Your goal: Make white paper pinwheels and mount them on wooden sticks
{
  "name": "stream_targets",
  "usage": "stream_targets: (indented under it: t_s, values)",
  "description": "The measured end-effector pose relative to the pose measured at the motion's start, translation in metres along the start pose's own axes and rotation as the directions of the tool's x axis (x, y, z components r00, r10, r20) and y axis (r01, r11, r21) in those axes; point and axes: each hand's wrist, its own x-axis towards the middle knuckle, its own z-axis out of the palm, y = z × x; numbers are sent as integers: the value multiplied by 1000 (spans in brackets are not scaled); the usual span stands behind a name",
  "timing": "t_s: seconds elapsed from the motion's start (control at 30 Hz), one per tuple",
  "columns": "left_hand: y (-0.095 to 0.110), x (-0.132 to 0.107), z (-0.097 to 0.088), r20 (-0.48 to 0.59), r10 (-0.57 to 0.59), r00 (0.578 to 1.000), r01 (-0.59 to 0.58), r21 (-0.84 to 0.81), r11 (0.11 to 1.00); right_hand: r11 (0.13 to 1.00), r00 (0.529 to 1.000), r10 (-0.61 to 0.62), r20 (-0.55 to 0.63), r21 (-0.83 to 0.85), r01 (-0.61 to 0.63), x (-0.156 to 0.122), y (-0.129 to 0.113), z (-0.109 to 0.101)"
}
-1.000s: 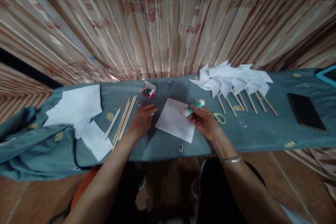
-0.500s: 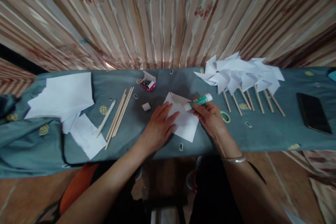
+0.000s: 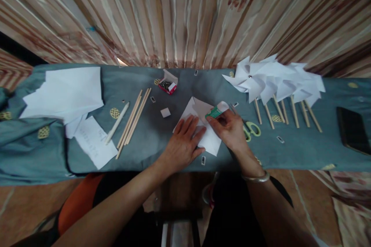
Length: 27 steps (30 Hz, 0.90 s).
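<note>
A square sheet of white paper with crease lines lies on the cloth in front of me. My left hand rests on its left part with fingers spread. My right hand grips a green and white glue stick above the sheet's right side. The glue stick's lower tip is hidden, so I cannot tell whether it touches the paper. Just right of that hand lie scissors with light green handles, partly covered by it. A small white paper square sits to the left of the sheet.
Several white paper pinwheels on wooden sticks lie at the back right, with a black phone beyond. Leftward are wooden sticks, a white pen and stacked paper. An open red box of small metal pieces stands behind.
My right hand has tilted the glue stick and shifted it slightly over the sheet. My left hand has moved a little. More of the scissors shows, and the whole view has shifted somewhat.
</note>
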Motion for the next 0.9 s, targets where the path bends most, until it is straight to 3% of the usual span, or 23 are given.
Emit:
stream_targets:
  t_s: [0.4, 0.57, 0.9]
  values:
    - [0, 0, 2, -9, -1, 1000, 1, -29, 1000, 985, 997, -74, -31, -159, 68, -4, -4, 0]
    - [0, 0, 0, 4, 2, 1000, -2, -25, 1000, 992, 997, -58, -56, -114, 51, -6, -7, -3]
    - [1, 1, 0, -21, -11, 1000, 9, -75, 997, 974, 995, -95, -2, -206, 92, -4, -3, -2]
